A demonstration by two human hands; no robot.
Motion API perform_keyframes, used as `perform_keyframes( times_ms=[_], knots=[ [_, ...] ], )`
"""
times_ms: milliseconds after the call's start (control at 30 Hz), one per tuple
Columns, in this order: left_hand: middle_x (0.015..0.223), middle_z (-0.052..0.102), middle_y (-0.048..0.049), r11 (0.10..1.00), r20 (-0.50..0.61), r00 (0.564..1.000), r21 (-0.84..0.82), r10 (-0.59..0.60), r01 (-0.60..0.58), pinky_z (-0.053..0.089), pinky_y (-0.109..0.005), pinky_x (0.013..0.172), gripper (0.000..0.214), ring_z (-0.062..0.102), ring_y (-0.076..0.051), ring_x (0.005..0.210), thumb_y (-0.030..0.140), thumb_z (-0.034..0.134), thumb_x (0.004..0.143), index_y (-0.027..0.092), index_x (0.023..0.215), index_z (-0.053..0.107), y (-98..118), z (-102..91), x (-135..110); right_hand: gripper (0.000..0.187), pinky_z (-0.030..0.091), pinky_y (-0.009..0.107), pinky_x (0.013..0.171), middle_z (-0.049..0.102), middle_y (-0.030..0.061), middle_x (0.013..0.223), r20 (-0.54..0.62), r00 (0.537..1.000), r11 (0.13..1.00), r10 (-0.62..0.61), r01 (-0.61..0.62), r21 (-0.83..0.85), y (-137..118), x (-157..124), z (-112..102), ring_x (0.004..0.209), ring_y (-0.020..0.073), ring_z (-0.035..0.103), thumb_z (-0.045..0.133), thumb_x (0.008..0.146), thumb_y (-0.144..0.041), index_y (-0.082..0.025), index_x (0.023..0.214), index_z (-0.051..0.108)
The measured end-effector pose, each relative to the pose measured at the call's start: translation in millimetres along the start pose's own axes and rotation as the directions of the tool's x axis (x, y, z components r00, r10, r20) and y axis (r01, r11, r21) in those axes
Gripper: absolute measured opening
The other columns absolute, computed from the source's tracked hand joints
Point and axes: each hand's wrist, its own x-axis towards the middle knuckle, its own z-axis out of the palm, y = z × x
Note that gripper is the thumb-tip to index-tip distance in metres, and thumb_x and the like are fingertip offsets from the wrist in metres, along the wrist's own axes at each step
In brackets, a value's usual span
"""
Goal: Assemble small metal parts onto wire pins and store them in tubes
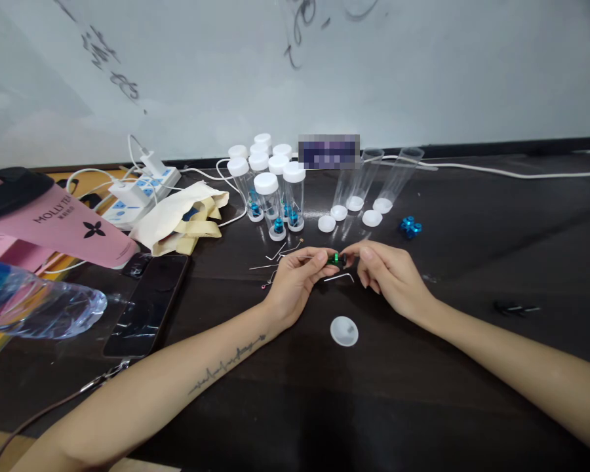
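My left hand [297, 278] pinches a small green-and-black metallic part [336, 259] between thumb and fingertips. At the part's dark right end, the curled fingers of my right hand [393, 275] close in and touch it; their exact grip is partly hidden. Just under the part lies a bent hex key [339, 277] on the dark table. Thin metal pins and wires [275, 252] are scattered beside my left hand. Nearer to me sits a small translucent round dish [344, 331]. Blue metallic parts [410, 227] lie beyond my right hand.
Several clear tubes with white caps [266, 185] stand behind my hands, some holding blue pieces. Open tubes [398, 177] and loose white caps [372, 217] are to their right. At left are a phone [147, 305], a bottle [44, 301], a pink cup [63, 219] and a power strip [164, 180]. Black screws [516, 308] lie right.
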Motion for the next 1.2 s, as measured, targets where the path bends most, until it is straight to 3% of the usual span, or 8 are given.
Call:
perform_keyframes(
  times_ms=[133, 1200],
  knots=[
    [0.085, 0.073, -0.0026, 1.0, 0.016, 1.0, 0.0, 0.005, -0.005, 0.051, -0.02, 0.077, 0.009, 0.065, -0.007, 0.07, 0.021, 0.075, 0.077, 0.013, 0.081, 0.076, -0.1, -0.1, 0.3, 0.043, 0.036, 0.024, 0.046, 0.053, -0.0023, 0.059, -0.016, 1.0, 1.0, -0.006, 0.007, 0.031, 1.7, -0.7, 0.6, 0.043, 0.0088, 0.046, 0.033, 0.103, -0.044, -0.015, 0.103, 0.064],
    [0.085, 0.073, -0.0017, 1.0, 0.019, 1.0, -0.007, 0.014, -0.014, 0.052, -0.017, 0.074, 0.005, 0.066, -0.007, 0.07, 0.018, 0.072, 0.079, 0.013, 0.079, 0.075, -1.3, -0.8, 1.1, 0.046, 0.037, 0.023, 0.045, 0.054, -0.0018, 0.059, -0.021, 0.999, 0.998, -0.035, 0.035, 0.044, 4.5, -0.8, 0.9, 0.043, 0.0078, 0.046, 0.032, 0.104, -0.045, -0.015, 0.1, 0.066]
  ],
)
